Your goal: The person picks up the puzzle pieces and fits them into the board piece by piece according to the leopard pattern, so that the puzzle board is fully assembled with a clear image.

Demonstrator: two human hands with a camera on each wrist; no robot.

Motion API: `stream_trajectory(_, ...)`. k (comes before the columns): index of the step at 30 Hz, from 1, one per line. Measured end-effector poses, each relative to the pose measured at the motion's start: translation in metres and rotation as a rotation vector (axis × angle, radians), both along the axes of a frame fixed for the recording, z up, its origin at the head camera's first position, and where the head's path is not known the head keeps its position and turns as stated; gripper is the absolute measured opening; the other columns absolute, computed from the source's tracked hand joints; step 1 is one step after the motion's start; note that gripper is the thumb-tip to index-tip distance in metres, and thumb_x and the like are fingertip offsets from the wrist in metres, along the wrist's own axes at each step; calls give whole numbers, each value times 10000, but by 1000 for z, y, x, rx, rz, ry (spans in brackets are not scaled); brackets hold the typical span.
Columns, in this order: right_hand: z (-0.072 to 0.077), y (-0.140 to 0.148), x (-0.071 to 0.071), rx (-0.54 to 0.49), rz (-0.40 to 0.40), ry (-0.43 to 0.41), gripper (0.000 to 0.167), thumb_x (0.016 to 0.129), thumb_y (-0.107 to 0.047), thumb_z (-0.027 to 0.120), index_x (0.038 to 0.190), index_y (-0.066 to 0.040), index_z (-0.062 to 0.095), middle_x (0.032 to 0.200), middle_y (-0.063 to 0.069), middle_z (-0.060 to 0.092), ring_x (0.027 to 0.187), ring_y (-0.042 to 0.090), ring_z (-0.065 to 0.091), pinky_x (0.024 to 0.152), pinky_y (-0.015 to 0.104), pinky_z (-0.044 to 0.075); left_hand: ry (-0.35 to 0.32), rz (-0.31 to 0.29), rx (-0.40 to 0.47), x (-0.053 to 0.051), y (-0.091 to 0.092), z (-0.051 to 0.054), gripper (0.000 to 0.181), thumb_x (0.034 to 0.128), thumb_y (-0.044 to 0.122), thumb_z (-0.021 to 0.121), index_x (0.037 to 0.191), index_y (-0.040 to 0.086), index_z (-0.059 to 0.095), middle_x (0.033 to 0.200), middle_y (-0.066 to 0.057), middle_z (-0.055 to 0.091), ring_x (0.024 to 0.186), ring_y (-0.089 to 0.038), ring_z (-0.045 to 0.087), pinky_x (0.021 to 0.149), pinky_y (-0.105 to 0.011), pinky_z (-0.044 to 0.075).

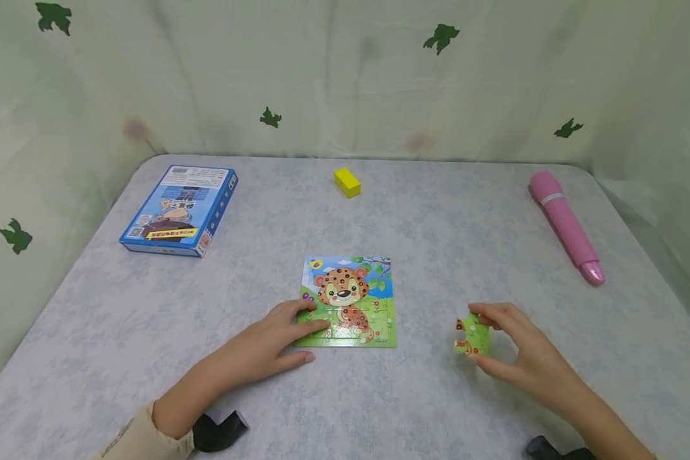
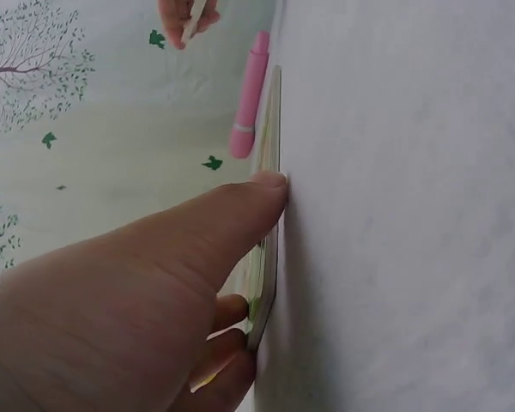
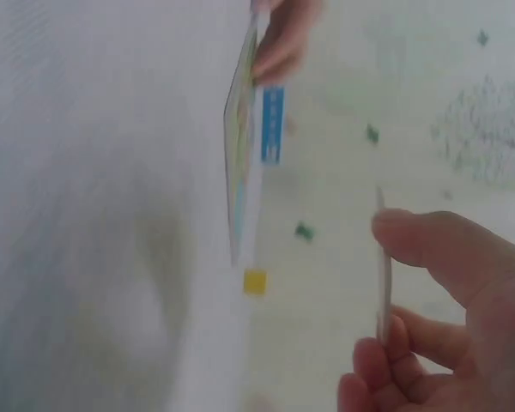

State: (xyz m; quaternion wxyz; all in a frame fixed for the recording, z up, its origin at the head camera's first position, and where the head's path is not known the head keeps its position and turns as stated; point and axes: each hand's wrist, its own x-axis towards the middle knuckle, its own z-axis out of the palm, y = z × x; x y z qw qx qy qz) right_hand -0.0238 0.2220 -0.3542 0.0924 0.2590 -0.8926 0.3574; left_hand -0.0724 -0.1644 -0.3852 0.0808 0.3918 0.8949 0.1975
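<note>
A square jigsaw puzzle (image 1: 353, 289) with a cartoon leopard on grass under a blue sky lies flat in the middle of the table. My left hand (image 1: 276, 345) rests on its lower left, fingers extended across the picture. The left thumb is by the front edge, seen close up in the left wrist view. To the right of the puzzle, my right hand (image 1: 523, 348) pinches a green puzzle piece (image 1: 478, 335) with red-brown spots and a small red flower. Held edge-on in the right wrist view, this piece (image 3: 384, 283) is raised off the table.
A blue box (image 1: 178, 207) lies at the back left. Beyond the puzzle is a yellow block (image 1: 347, 183). A pink cylindrical object (image 1: 567, 227) with a shiny tip lies at the right. Pale curtain with green leaf shapes surrounds the table (image 1: 253, 255).
</note>
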Motion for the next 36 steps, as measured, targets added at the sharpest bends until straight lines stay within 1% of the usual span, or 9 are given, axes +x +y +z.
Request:
stream_trajectory(3,1,-21,-8,-11,41,-32,686,636,-16,789,1251,-72,488,1115,-20,497,954,87,471,785,220,422,46,12,-21,3,5,2,485,861,393,575,1291,181,503,1346,-95,350,1242,-256,305,960,-413,334)
stream_trajectory(7,-4,-50,-19,-26,83,-115,622,682,-66,773,1237,-49,494,1110,-14,492,941,110,476,771,333,459,137,9,-41,5,15,4,478,853,395,581,1230,104,536,1305,-78,414,1228,-229,350,979,-369,318)
stream_trajectory(13,-18,-81,-34,65,110,-196,589,736,-172,748,1250,-49,488,1111,-4,486,991,132,445,807,337,429,204,-13,-90,4,26,4,448,852,382,582,1169,67,549,1256,-46,471,1202,-187,390,973,-319,329)
stream_trajectory(18,-28,-93,-47,124,111,-245,577,746,-209,737,1249,-66,496,1101,16,490,994,137,433,814,336,412,258,-73,-179,1,33,5,538,856,441,555,1280,116,487,1200,-39,489,1140,-203,429,951,-329,349)
stream_trajectory(22,-33,-99,-54,139,121,-264,573,750,-207,730,1254,-59,501,1067,21,496,948,136,433,775,317,413,339,-128,-207,3,41,7,619,827,529,538,1344,205,433,1069,-52,484,982,-223,460,815,-338,423)
stream_trajectory(25,-33,-101,-57,136,136,-276,570,759,-208,726,1261,-56,503,1065,22,499,945,148,427,773,322,408,409,-148,-232,5,46,8,660,799,591,518,1356,250,421,972,-52,458,843,-208,441,706,-316,425)
stream_trajectory(27,-33,-101,-57,124,144,-287,566,761,-211,727,1261,-56,513,1068,20,498,960,157,423,783,333,403,435,-147,-258,6,49,9,671,786,615,506,1355,270,422,955,-54,452,803,-207,429,674,-307,416)
stream_trajectory(31,-33,-101,-58,125,135,-249,572,736,-263,744,1242,-77,553,1026,-23,478,931,147,410,778,325,369,441,-127,-329,8,54,13,674,775,635,500,1355,301,418,1014,-85,467,834,-236,453,687,-324,438)
stream_trajectory(36,-37,-101,-59,187,123,-109,585,716,-353,737,1218,-100,577,935,-58,423,818,122,374,721,302,307,443,-110,-376,10,57,18,675,774,640,498,1350,293,427,1062,-111,470,870,-269,473,718,-354,461)
